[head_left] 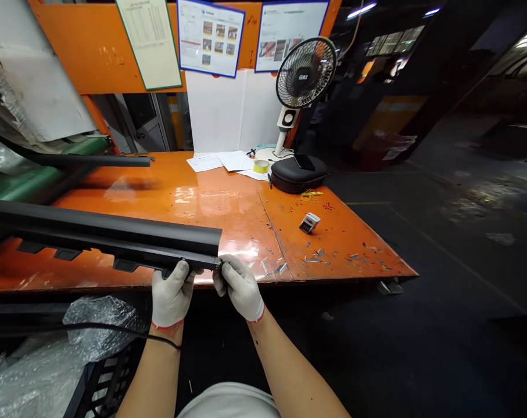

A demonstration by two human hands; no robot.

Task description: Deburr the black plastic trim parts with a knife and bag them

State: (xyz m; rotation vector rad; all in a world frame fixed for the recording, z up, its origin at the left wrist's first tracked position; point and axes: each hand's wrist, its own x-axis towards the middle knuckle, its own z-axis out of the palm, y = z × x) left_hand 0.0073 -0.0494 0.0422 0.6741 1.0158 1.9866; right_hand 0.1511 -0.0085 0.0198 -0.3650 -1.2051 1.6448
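Observation:
A long black plastic trim strip (128, 232) reaches in from the left edge, with tabs along its lower side. Near its right end, my gloved left hand (172, 293) is closed around the lower edge, thumb on top. My right hand (240, 285), also in a white glove with a red cuff, pinches at the corner of that same end. Whatever small part lies between its fingertips is hidden. Beneath the strip is the orange tabletop (228, 203).
Farther back lies another black strip (128, 161). A fan (305, 72), yellow tape roll (261, 166), black case (296, 174) and small white device (309, 223) stand on the table. Scraps (319, 253) litter the front right. Bubble wrap (101, 325) sits lower left.

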